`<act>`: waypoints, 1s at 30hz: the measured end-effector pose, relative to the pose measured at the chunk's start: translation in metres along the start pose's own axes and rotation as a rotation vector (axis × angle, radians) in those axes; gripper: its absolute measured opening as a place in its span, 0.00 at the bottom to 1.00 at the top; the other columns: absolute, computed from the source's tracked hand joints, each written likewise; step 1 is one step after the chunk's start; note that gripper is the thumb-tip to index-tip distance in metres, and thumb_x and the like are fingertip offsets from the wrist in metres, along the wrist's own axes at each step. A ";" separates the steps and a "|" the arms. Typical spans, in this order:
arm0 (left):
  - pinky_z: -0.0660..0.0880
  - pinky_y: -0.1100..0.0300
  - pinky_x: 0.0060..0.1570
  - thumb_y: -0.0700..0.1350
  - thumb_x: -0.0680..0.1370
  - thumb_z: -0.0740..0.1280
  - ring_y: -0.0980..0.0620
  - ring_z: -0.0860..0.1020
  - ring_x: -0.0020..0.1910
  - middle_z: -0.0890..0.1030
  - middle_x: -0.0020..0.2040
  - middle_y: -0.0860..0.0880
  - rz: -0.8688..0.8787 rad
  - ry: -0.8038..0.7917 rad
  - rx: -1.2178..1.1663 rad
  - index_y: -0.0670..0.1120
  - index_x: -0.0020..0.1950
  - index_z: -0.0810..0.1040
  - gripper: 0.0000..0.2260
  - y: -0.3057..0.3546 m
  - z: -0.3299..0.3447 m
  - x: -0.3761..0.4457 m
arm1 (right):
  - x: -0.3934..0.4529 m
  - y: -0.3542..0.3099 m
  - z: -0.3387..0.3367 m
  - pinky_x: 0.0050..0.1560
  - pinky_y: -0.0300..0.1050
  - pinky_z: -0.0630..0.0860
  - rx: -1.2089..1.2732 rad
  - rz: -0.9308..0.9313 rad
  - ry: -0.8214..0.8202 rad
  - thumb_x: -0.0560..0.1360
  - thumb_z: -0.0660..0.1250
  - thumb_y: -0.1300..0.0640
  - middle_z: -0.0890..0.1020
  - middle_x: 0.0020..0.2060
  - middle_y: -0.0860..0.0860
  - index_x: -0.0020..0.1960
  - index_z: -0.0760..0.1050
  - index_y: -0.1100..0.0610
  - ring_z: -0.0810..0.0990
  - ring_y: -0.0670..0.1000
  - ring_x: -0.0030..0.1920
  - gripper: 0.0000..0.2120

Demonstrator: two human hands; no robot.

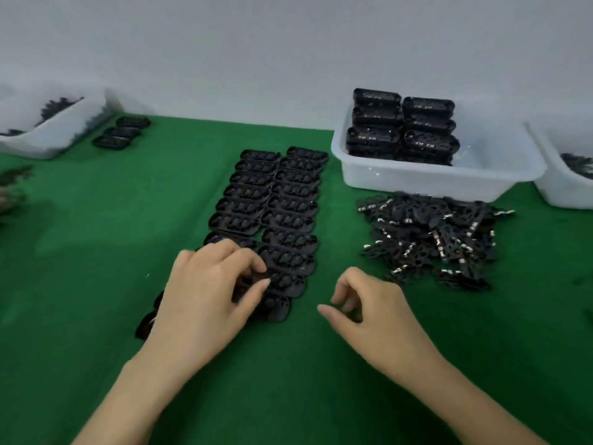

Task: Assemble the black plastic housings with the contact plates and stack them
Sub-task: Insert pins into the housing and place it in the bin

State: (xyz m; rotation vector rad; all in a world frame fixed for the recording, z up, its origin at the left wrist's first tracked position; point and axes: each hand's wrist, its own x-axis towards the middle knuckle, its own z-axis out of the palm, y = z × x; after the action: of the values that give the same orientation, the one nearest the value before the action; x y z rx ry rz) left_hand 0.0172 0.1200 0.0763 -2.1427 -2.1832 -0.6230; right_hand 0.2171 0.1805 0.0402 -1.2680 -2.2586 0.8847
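Two rows of black plastic housings [282, 200] lie side by side on the green table, running away from me. My left hand [208, 290] rests on the near end of the left row, its fingers pinching a black piece [250, 281] over a housing. My right hand [365, 303] hovers just above the cloth to the right of the rows, fingers curled and apart, holding nothing I can see. A loose heap of black contact plates [430, 239] with silver tabs lies further right. Finished housings [401, 126] stand stacked in a white bin [433, 178].
A second white bin [558, 184] sits at the right edge with dark parts in it. At far left stand another white tray [54, 133] of parts and three housings [120, 133] on the cloth. The wall runs close behind the table.
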 end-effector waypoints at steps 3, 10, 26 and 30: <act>0.69 0.51 0.46 0.46 0.67 0.75 0.47 0.78 0.45 0.77 0.47 0.51 -0.067 -0.076 0.083 0.49 0.49 0.80 0.12 -0.023 0.011 -0.041 | -0.005 -0.010 0.032 0.41 0.38 0.67 -0.171 -0.103 0.050 0.71 0.66 0.43 0.69 0.41 0.41 0.46 0.64 0.49 0.69 0.44 0.44 0.14; 0.60 0.54 0.45 0.44 0.67 0.75 0.46 0.76 0.45 0.78 0.47 0.50 -0.047 0.046 0.082 0.49 0.48 0.80 0.11 -0.029 0.030 -0.063 | -0.007 -0.025 0.059 0.41 0.45 0.66 -0.384 -0.133 0.248 0.64 0.73 0.43 0.78 0.37 0.48 0.47 0.71 0.53 0.75 0.51 0.41 0.21; 0.69 0.55 0.45 0.34 0.69 0.72 0.48 0.79 0.46 0.80 0.51 0.48 0.314 0.001 -0.207 0.46 0.40 0.78 0.08 0.084 0.076 -0.045 | -0.095 0.055 -0.030 0.49 0.43 0.68 -0.279 0.055 0.245 0.63 0.75 0.48 0.80 0.44 0.46 0.50 0.79 0.54 0.75 0.50 0.49 0.18; 0.72 0.55 0.44 0.40 0.72 0.72 0.50 0.79 0.45 0.80 0.50 0.50 0.410 -0.063 -0.285 0.47 0.44 0.79 0.04 0.112 0.086 -0.036 | -0.117 0.077 -0.050 0.53 0.47 0.71 -0.222 0.125 0.302 0.65 0.74 0.49 0.77 0.46 0.46 0.51 0.79 0.54 0.73 0.48 0.49 0.17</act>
State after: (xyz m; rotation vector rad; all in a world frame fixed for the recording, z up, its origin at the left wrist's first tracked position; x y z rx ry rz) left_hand 0.1496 0.1086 0.0164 -2.6759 -1.6768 -0.8814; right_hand 0.3542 0.1265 0.0185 -1.5392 -2.0955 0.4513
